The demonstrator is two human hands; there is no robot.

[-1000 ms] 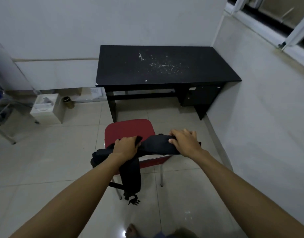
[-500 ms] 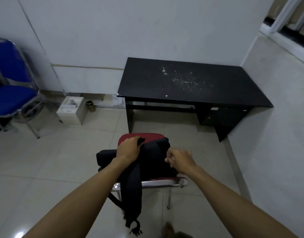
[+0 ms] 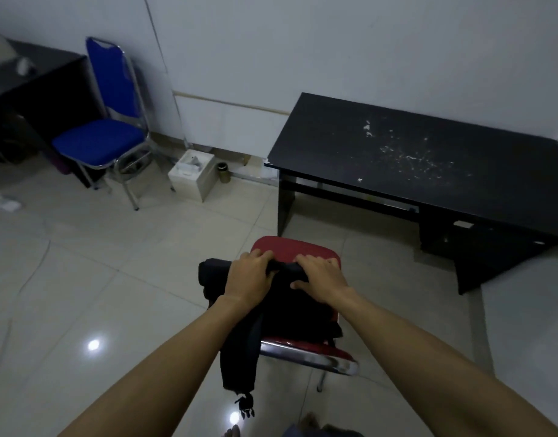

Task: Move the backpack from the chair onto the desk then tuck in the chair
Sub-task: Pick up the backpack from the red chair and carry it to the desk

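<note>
A black backpack [image 3: 290, 313] lies over the red chair [image 3: 298, 250], whose chrome frame shows at the near edge. One strap hangs down off the chair's left side toward the floor. My left hand [image 3: 247, 275] grips the backpack's top edge on the left. My right hand [image 3: 321, 277] is closed over the same top edge on the right. The black desk [image 3: 406, 162] stands beyond the chair to the right, against the white wall, its top speckled with white flecks.
A blue chair [image 3: 101, 143] stands at the back left beside a dark table [image 3: 35, 77]. A white box [image 3: 191, 173] and a small dark can [image 3: 223, 171] sit on the tiled floor by the wall. A cable runs across the left floor.
My right hand has moved from the backpack's side onto its top edge and closed there. The view has swung left, bringing the blue chair fully into sight.
</note>
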